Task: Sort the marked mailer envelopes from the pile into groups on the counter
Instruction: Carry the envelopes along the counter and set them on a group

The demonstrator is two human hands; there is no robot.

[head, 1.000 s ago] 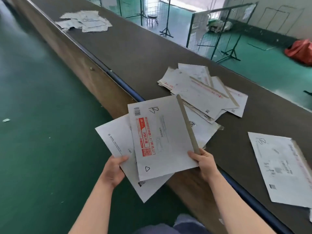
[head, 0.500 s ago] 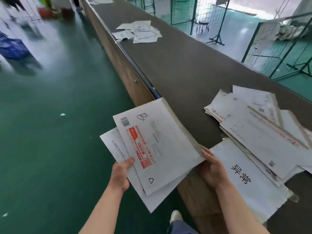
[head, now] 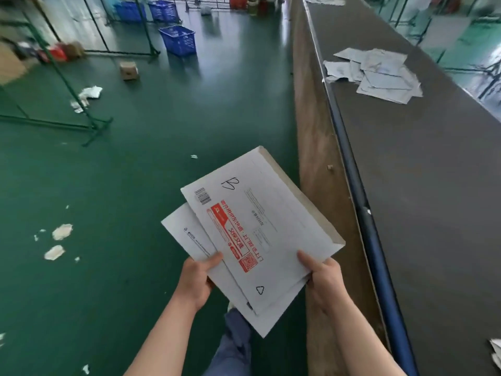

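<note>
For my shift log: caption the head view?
Both hands hold two mailers beside the counter.

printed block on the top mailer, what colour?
Red-orange on white, on the top mailer; head view.

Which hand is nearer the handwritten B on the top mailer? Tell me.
Left. The left hand grips the lower left edge below the B; the right hand holds the lower right edge, farther off.

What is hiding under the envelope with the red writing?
Another white envelope lies beneath the top envelope, peeking out left and below. Its covered face is hidden.
</note>
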